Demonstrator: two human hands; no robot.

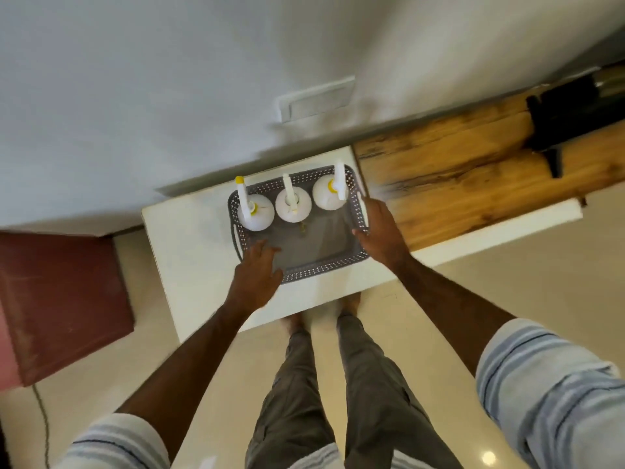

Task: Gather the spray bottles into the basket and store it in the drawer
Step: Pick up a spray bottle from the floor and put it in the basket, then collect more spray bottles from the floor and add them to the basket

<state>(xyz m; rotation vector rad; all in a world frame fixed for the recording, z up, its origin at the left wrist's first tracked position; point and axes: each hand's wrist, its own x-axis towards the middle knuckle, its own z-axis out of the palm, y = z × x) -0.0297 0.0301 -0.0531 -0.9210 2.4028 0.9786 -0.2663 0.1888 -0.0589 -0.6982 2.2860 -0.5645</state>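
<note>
A grey perforated basket (324,267) stands on a white cabinet top (192,238). Three white spray bottles stand upright along its far side: the left bottle (258,216), the middle bottle (293,206) and the right bottle (329,192). My left hand (258,270) lies over the basket's near left corner with its fingers spread. My right hand (380,225) is at the basket's right rim, fingers extended along it. Neither hand visibly curls round the rim. The frame is blurred by motion.
A wooden countertop (473,170) adjoins the white top on the right, with a black object (568,120) at its far end. A dark red box (64,299) stands on the floor to the left. A grey wall with a switch plate (316,98) is behind. My legs stand below.
</note>
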